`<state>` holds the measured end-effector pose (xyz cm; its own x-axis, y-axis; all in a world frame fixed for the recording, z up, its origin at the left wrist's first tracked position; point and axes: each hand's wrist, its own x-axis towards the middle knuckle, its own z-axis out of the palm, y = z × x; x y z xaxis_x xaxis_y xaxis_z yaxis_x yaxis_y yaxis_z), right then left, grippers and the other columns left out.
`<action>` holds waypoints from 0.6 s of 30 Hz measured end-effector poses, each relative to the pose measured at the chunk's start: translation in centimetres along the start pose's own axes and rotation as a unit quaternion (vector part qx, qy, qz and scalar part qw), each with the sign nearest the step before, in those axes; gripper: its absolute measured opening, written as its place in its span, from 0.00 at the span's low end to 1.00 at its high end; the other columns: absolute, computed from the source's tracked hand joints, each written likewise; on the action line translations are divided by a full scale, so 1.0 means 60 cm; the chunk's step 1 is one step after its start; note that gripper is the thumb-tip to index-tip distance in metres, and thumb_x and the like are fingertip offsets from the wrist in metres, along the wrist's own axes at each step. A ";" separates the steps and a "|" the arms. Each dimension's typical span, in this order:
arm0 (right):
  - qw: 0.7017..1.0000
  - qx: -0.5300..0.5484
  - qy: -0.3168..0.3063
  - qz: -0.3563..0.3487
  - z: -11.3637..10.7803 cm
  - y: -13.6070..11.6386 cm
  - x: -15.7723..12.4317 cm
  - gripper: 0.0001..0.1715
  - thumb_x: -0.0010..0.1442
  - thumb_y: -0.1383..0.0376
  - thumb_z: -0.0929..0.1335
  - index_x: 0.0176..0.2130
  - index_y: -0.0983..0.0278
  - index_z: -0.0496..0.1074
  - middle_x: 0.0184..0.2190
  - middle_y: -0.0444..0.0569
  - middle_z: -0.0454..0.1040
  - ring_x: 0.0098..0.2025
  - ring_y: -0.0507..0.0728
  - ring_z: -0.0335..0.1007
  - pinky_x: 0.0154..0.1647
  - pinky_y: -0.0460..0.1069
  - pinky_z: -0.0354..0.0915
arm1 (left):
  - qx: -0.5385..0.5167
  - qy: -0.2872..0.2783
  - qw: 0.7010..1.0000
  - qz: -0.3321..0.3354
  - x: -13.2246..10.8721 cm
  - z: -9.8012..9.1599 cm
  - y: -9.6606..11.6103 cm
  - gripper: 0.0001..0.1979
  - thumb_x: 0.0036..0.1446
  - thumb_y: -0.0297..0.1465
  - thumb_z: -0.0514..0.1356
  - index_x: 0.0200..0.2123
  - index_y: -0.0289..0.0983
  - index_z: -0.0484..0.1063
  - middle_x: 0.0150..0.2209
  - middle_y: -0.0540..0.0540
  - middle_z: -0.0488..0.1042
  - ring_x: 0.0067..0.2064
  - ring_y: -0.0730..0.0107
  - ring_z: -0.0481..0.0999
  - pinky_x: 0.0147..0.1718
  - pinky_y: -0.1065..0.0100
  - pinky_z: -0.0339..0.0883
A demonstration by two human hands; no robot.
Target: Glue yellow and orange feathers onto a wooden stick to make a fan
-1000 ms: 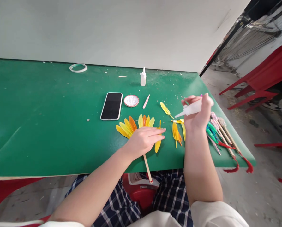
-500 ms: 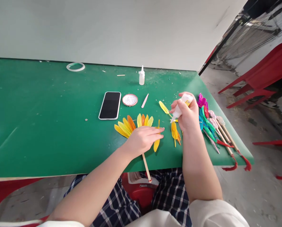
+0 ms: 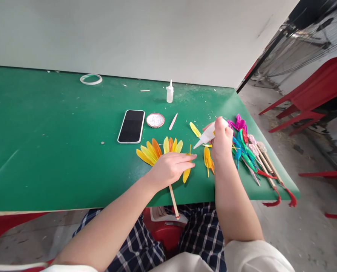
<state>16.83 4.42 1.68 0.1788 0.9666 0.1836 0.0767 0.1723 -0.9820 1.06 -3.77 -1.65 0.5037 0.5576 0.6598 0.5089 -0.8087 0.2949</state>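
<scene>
In my right hand (image 3: 221, 141) is a white squeeze bottle (image 3: 208, 136), its nozzle tilted down and left beside the quill of a yellow feather (image 3: 186, 174). My left hand (image 3: 171, 168) is closed on that feather, with the quill showing above the fingers and the vane below; the thumb is hidden. Under and behind this hand spreads a fan of yellow and orange feathers (image 3: 150, 150) with a wooden stick handle (image 3: 173, 202) reaching past the table edge. More loose yellow-orange feathers (image 3: 208, 160) lie between my hands.
A phone (image 3: 131, 127), a round white lid (image 3: 155, 120), a small pointed strip (image 3: 173, 121) and another small bottle (image 3: 170, 92) are on the green table (image 3: 57, 151). A tape roll (image 3: 91, 79) lies behind. Coloured feathers (image 3: 246, 151) and tasselled sticks (image 3: 266, 158) lie at right.
The bottle has moved left, its nozzle now closer to the feather's quill. My right hand has turned around it. My left hand has stayed about where it was.
</scene>
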 end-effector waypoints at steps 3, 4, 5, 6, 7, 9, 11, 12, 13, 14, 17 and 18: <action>1.000 0.021 0.012 -0.002 0.004 0.009 0.000 0.28 0.51 0.43 0.61 0.19 0.63 0.66 0.12 0.40 0.59 0.13 0.47 0.51 0.14 0.46 0.47 | -0.003 0.004 1.000 0.002 0.000 0.001 0.000 0.12 0.55 0.20 0.52 0.37 0.34 0.74 0.44 0.45 0.75 0.43 0.69 0.75 0.38 0.64 0.72; 1.000 0.024 0.008 -0.006 0.005 0.012 -0.001 0.27 0.51 0.43 0.61 0.19 0.62 0.66 0.12 0.40 0.59 0.14 0.47 0.52 0.14 0.46 0.47 | -0.004 0.004 1.000 0.003 0.000 0.001 0.000 0.12 0.55 0.20 0.52 0.37 0.34 0.74 0.44 0.45 0.75 0.43 0.68 0.75 0.38 0.64 0.72; 1.000 0.025 0.005 -0.010 0.005 0.014 -0.001 0.26 0.51 0.44 0.62 0.19 0.62 0.65 0.13 0.40 0.59 0.14 0.47 0.52 0.15 0.46 0.48 | -0.006 0.003 1.000 0.003 0.000 0.001 0.000 0.12 0.55 0.20 0.52 0.38 0.34 0.74 0.44 0.45 0.75 0.43 0.68 0.75 0.39 0.64 0.72; 1.000 0.023 0.002 -0.014 0.005 0.015 -0.001 0.26 0.51 0.44 0.63 0.19 0.62 0.65 0.13 0.40 0.59 0.14 0.47 0.52 0.15 0.46 0.48 | -0.007 0.002 1.000 0.003 0.000 0.001 0.000 0.12 0.55 0.20 0.52 0.38 0.34 0.73 0.44 0.45 0.75 0.43 0.68 0.75 0.39 0.64 0.72; 1.000 0.021 0.001 -0.017 0.005 0.016 -0.002 0.25 0.50 0.44 0.63 0.19 0.62 0.64 0.13 0.40 0.59 0.15 0.47 0.52 0.15 0.46 0.48 | -0.007 0.002 1.000 0.004 -0.001 0.001 -0.001 0.12 0.55 0.20 0.52 0.38 0.34 0.73 0.45 0.45 0.75 0.43 0.68 0.75 0.39 0.64 0.72; 1.000 0.019 0.000 -0.019 0.005 0.016 -0.002 0.25 0.51 0.45 0.63 0.19 0.62 0.63 0.13 0.39 0.58 0.15 0.47 0.52 0.16 0.46 0.48 | -0.007 0.003 1.000 0.004 -0.001 0.001 -0.001 0.12 0.55 0.20 0.52 0.38 0.34 0.73 0.45 0.45 0.75 0.44 0.69 0.75 0.40 0.64 0.72; 1.000 0.022 0.000 -0.018 0.006 0.015 -0.003 0.25 0.51 0.45 0.63 0.19 0.62 0.63 0.13 0.39 0.58 0.15 0.47 0.52 0.15 0.46 0.47 | -0.005 0.001 1.000 0.004 -0.002 0.001 -0.001 0.13 0.55 0.20 0.51 0.38 0.35 0.73 0.45 0.46 0.75 0.44 0.69 0.75 0.40 0.64 0.72; 1.000 0.024 0.002 -0.016 0.006 0.015 -0.003 0.25 0.51 0.45 0.63 0.19 0.62 0.62 0.13 0.39 0.58 0.15 0.47 0.52 0.15 0.46 0.47 | -0.005 0.000 1.000 0.004 -0.002 0.001 -0.001 0.13 0.56 0.20 0.51 0.38 0.35 0.73 0.45 0.46 0.74 0.44 0.69 0.75 0.40 0.64 0.72; 1.000 0.025 0.005 -0.014 0.006 0.014 -0.003 0.25 0.51 0.45 0.63 0.19 0.62 0.62 0.13 0.39 0.58 0.15 0.47 0.51 0.15 0.46 0.47 | -0.004 -0.001 1.000 0.003 -0.002 0.001 -0.001 0.13 0.56 0.20 0.51 0.39 0.35 0.73 0.45 0.46 0.74 0.44 0.69 0.75 0.39 0.64 0.72; 1.000 0.026 0.008 -0.012 0.007 0.014 -0.003 0.25 0.50 0.45 0.63 0.18 0.62 0.62 0.13 0.39 0.58 0.15 0.47 0.51 0.15 0.46 0.47 | -0.004 -0.001 1.000 0.002 -0.002 0.001 -0.001 0.13 0.55 0.20 0.51 0.39 0.35 0.73 0.45 0.46 0.74 0.44 0.69 0.75 0.39 0.64 0.72; 1.000 0.028 0.014 -0.004 0.007 0.013 -0.002 0.26 0.50 0.45 0.64 0.18 0.62 0.61 0.12 0.39 0.58 0.15 0.47 0.52 0.15 0.46 0.47 | -0.003 0.000 1.000 0.001 -0.002 0.001 -0.001 0.13 0.55 0.20 0.51 0.38 0.35 0.73 0.45 0.46 0.74 0.44 0.69 0.75 0.39 0.64 0.72; 0.999 0.030 0.013 -0.003 0.008 0.013 -0.003 0.26 0.50 0.45 0.64 0.18 0.62 0.61 0.12 0.39 0.57 0.15 0.47 0.52 0.15 0.46 0.47 | -0.002 0.000 1.000 0.002 -0.002 0.001 -0.001 0.13 0.55 0.20 0.51 0.38 0.35 0.73 0.45 0.46 0.75 0.44 0.69 0.75 0.39 0.64 0.72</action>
<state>16.41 4.49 0.89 0.2044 0.9603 0.1899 0.0191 0.1900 -0.9816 1.02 -3.79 -1.79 0.5046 0.5549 0.6613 0.5044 -0.8112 0.2958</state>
